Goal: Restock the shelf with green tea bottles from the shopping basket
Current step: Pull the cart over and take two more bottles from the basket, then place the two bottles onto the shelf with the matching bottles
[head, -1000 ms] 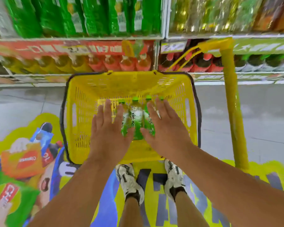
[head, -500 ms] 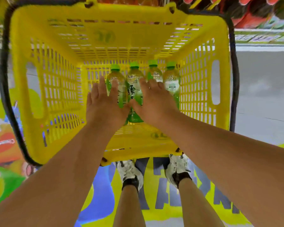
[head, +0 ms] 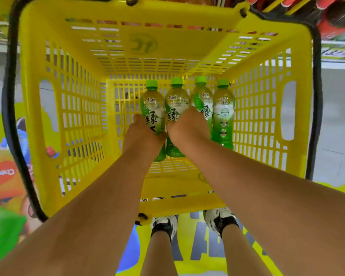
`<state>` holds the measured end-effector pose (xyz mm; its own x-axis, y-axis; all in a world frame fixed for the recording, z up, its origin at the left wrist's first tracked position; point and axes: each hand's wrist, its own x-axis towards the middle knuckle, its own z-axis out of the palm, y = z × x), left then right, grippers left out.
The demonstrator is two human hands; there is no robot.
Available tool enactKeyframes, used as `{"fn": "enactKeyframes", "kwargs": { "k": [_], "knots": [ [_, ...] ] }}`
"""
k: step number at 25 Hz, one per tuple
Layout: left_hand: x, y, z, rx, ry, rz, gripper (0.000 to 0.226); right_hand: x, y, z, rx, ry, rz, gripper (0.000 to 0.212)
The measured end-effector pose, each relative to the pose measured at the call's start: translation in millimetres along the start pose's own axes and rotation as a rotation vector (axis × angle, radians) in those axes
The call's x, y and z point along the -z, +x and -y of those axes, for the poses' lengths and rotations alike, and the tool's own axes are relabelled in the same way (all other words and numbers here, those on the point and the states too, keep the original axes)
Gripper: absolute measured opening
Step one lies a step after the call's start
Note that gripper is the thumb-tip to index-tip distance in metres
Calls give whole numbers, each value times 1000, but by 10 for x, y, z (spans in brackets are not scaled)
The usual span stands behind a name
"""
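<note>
A: Green tea bottles (head: 187, 114), four in a row, stand at the yellow basket (head: 72, 120) floor's right side. Grip status?

B: My left hand (head: 142, 132) wraps the leftmost, right hand (head: 187, 126) the next; fingers curled, tips hidden. I'd lift straight up, clearing neighbours.
</note>
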<state>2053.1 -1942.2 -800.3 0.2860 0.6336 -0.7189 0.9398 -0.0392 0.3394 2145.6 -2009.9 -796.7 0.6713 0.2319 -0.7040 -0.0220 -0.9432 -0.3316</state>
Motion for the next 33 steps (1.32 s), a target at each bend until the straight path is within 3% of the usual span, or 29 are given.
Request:
{"fn": "enactKeyframes", "kwargs": {
  "k": [9,16,23,28,30,31,33],
  "knots": [
    [107,81,80,99,-217,43,62,-88,70,18,-20,151,99,82],
    [398,-320,-64,16,-264,10,63,244,-286,-111,33,309,81,47],
    [1017,-1181,-379,-72,-262,-6,55,1185,-1049,-188,88,474,26,38],
    [1539,-2032,-639,-108,-234,-36,74,2238,-1779,-168,146,552,80,35],
    [1774,-2453,-843,-137,-242,-58,71,2596,-2131,-107,163,587,66,35],
    [1895,-2679,-950,-146,-246,-63,71,2757,-2348,-62,162,581,61,43],
    [2128,-3114,-1163,-167,-266,-63,77,3068,-2725,-3,185,595,40,78]
  ]
}}
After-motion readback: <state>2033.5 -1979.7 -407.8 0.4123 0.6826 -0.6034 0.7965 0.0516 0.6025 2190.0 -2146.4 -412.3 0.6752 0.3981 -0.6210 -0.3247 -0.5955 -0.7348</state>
